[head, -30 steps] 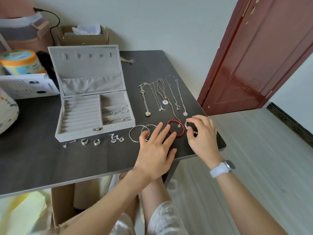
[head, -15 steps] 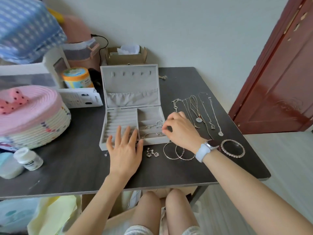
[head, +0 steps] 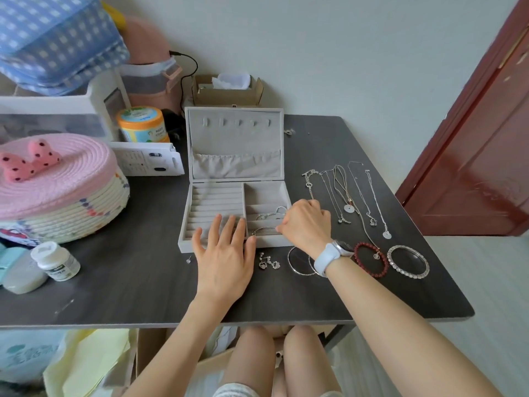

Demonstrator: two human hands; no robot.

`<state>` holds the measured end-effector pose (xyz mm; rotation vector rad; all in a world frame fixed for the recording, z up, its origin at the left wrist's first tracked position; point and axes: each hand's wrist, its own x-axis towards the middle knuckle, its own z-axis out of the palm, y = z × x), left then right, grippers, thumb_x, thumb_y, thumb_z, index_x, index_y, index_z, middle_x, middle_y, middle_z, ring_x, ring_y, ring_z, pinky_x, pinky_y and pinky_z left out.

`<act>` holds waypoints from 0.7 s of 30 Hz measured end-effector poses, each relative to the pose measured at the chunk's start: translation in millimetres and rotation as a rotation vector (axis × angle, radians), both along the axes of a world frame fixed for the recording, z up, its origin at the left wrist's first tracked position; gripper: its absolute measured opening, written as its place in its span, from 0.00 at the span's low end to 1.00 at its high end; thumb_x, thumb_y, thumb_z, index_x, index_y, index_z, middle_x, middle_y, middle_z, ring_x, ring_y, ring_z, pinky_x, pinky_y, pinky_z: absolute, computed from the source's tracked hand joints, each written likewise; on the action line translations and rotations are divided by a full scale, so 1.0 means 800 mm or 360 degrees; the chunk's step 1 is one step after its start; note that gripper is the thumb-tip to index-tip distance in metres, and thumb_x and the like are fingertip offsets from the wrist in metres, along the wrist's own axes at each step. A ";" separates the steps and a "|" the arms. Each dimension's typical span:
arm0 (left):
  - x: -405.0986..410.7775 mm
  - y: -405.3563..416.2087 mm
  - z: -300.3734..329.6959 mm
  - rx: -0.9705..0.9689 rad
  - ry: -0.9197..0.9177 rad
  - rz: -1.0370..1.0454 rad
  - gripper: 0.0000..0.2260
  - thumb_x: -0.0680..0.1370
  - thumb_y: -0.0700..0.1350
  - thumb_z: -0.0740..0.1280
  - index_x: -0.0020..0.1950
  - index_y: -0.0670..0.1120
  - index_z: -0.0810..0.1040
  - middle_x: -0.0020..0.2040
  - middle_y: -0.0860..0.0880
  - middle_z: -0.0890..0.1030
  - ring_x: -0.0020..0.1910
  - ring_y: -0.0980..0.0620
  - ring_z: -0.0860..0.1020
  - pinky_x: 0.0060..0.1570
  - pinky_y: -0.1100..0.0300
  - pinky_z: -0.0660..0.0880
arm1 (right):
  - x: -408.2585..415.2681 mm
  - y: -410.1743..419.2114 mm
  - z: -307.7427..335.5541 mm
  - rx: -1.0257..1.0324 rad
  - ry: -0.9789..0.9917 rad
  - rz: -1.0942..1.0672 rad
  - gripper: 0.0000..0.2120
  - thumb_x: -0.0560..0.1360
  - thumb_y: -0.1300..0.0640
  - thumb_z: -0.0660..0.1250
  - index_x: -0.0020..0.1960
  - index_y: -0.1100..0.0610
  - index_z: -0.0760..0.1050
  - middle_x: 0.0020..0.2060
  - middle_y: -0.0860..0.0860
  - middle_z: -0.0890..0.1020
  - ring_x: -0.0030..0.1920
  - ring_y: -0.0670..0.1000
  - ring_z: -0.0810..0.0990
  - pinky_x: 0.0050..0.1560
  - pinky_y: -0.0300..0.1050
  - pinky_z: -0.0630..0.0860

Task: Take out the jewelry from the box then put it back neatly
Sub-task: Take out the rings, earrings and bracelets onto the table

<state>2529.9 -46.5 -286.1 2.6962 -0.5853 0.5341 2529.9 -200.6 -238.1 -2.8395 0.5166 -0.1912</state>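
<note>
At the far left of the dark desk (head: pixel 137 293) stands a woven basket (head: pixel 65 207) with a pink lid, and near it in front a small white bottle (head: pixel 55 262). Behind them is a yellow tub (head: pixel 141 124).

In the middle the grey jewelry box (head: pixel 234 196) stands open, its lid upright. The left hand (head: pixel 224 259) lies flat with the fingers spread; the fingertips rest on the front edge of the box, over the ring rolls. Just right of this hand, small earrings (head: pixel 269 262) lie on the desk.

The right hand (head: pixel 306 222), with a white watch (head: pixel 332 255) on the wrist, reaches into the front right compartment of the box. Its fingers are curled and seem to pinch a thin silver bangle (head: pixel 264 230) lying there, but the contact is partly hidden.

Under the right wrist lie two silver bangles (head: pixel 297 262). Further right are a red bead bracelet (head: pixel 370 260) and a sparkling bangle (head: pixel 408 262). Behind them several necklaces (head: pixel 347 196) lie in a row. At the right edge is a red door (head: pixel 481 144).
</note>
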 end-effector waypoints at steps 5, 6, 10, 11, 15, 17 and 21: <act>0.001 0.000 0.001 0.0013 -0.0030 -0.0007 0.22 0.78 0.52 0.49 0.59 0.44 0.77 0.59 0.47 0.79 0.65 0.43 0.71 0.62 0.44 0.52 | -0.008 -0.007 0.000 0.0301 -0.0032 0.0072 0.06 0.72 0.52 0.67 0.43 0.53 0.80 0.58 0.50 0.74 0.64 0.54 0.65 0.60 0.51 0.62; 0.001 0.001 0.001 0.0008 -0.0034 -0.0007 0.22 0.78 0.52 0.49 0.59 0.44 0.77 0.59 0.47 0.79 0.65 0.43 0.72 0.62 0.44 0.53 | -0.009 -0.008 0.000 0.0373 -0.0062 0.0080 0.05 0.72 0.52 0.67 0.41 0.53 0.79 0.58 0.50 0.74 0.64 0.54 0.65 0.59 0.51 0.62; 0.001 0.001 0.001 -0.0006 -0.0042 0.0000 0.22 0.78 0.52 0.50 0.59 0.44 0.77 0.59 0.47 0.79 0.64 0.43 0.73 0.62 0.45 0.53 | -0.014 -0.012 0.001 0.0478 -0.0270 0.0116 0.05 0.73 0.54 0.66 0.38 0.52 0.75 0.55 0.48 0.75 0.60 0.52 0.66 0.54 0.47 0.61; 0.001 0.001 0.001 -0.0011 -0.0043 -0.0002 0.21 0.78 0.52 0.50 0.59 0.45 0.77 0.58 0.47 0.79 0.63 0.43 0.73 0.62 0.45 0.53 | -0.016 -0.013 0.004 0.0512 -0.0353 0.0141 0.04 0.73 0.55 0.66 0.39 0.54 0.76 0.53 0.49 0.76 0.58 0.51 0.68 0.53 0.46 0.62; 0.001 0.002 0.000 -0.0035 -0.0028 -0.0018 0.21 0.78 0.52 0.50 0.59 0.45 0.77 0.59 0.47 0.79 0.63 0.44 0.73 0.62 0.46 0.53 | -0.024 -0.012 0.024 0.0927 -0.0564 0.0301 0.04 0.74 0.61 0.65 0.40 0.56 0.74 0.36 0.46 0.78 0.39 0.44 0.76 0.45 0.38 0.69; 0.002 0.002 0.000 -0.0079 -0.0011 -0.0028 0.21 0.78 0.52 0.50 0.58 0.45 0.77 0.59 0.48 0.79 0.64 0.45 0.73 0.62 0.47 0.53 | -0.028 -0.009 0.034 0.1019 -0.0604 0.0364 0.09 0.75 0.61 0.64 0.38 0.51 0.71 0.33 0.44 0.79 0.36 0.44 0.78 0.43 0.39 0.72; -0.002 0.003 0.002 -0.0210 0.0016 -0.0090 0.21 0.76 0.52 0.52 0.60 0.45 0.76 0.60 0.47 0.78 0.64 0.46 0.72 0.63 0.44 0.61 | -0.031 -0.003 0.047 0.1031 -0.0704 0.0443 0.12 0.75 0.61 0.63 0.37 0.47 0.69 0.30 0.46 0.78 0.35 0.50 0.77 0.41 0.40 0.73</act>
